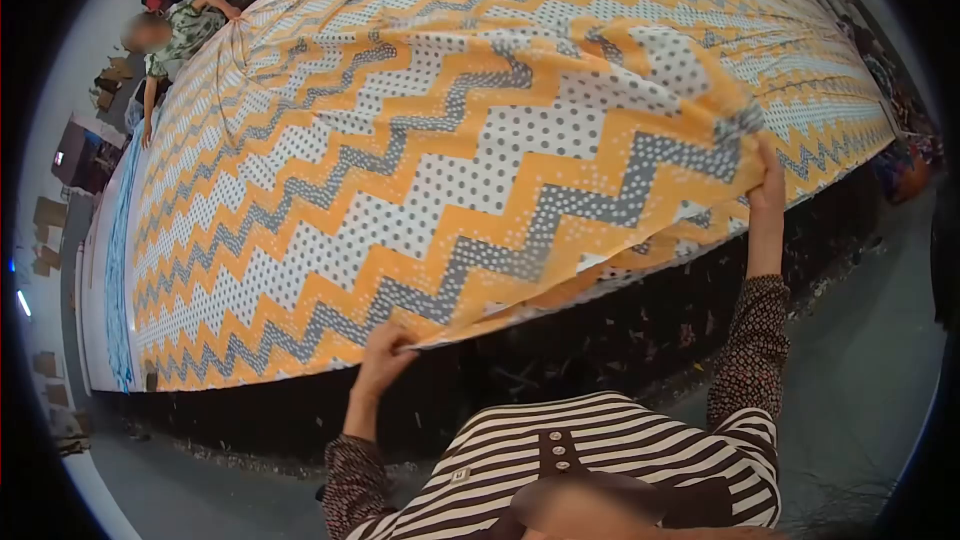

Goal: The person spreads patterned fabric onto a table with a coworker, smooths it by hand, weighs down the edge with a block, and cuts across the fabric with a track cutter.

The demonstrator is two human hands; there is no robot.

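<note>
A large fabric (450, 180) with yellow, grey and white dotted zigzags is spread in layers over a long table. At its near edge, left of centre, my left hand (385, 358) grips the fabric's border with fingers closed. Farther right, my right hand (767, 175) is closed on the same edge and holds it raised, so the cloth billows and folds near that hand. Between my hands the upper layer is lifted a little, with more patterned fabric showing beneath it.
A co-worker (185, 40) stands at the far left side, one hand on the fabric. Light blue cloth (122, 270) hangs along the left end. Bundles of other fabric (905, 165) lie at the right, and the dark table side (600, 340) faces me.
</note>
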